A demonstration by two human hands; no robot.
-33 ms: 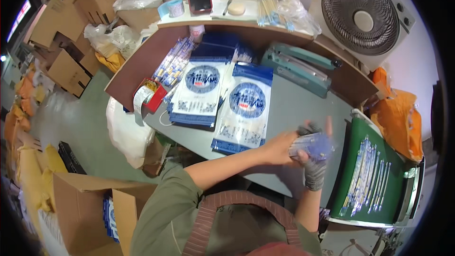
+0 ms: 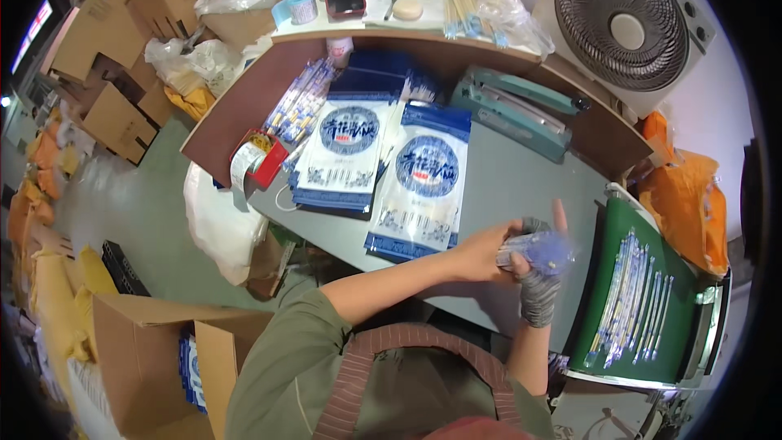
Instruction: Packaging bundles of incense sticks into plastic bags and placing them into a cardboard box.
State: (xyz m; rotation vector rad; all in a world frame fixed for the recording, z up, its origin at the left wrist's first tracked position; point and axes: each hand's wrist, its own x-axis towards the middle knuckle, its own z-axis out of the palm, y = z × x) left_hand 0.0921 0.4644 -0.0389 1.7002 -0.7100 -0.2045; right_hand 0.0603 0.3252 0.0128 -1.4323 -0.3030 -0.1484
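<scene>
My left hand, bare, closes around one end of a bundle of slim, clear-wrapped blue-and-white sticks. On the other side my right hand, in a grey fingerless glove, grips the same bundle, one finger pointing up. The bundle's far end is smeared by motion. Both hands are above the right part of the grey tabletop. To their left lies a blue-and-white printed pouch, beside a stack of matching pouches. More wrapped sticks lie in a row on a green surface to the right.
A teal bag sealer stands at the back of the desk, near a fan. Wrapped sticks and a red box lie at the left. A carton with pouches is at lower left. Orange bags hang over the right side.
</scene>
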